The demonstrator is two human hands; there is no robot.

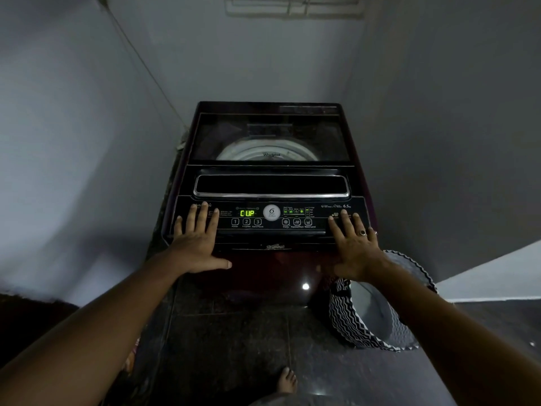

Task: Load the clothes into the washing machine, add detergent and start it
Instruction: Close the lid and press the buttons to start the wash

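Washing machine (270, 177) in corner: lid (270, 127) shut, display (247, 213) reads "CUP", basket (345, 317) looks empty, left grip (195, 244) and right grip (354, 250) splayed flat on panel (270, 230) ends, holding nothing; probably only start pending.

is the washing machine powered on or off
On: the washing machine has its display lit green, reading CUP, with small green indicator lights lit further right.

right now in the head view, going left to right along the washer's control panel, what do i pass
left hand, power button, program button, start/pause button, round 6 badge, delay button, express wash button, water level button, right hand
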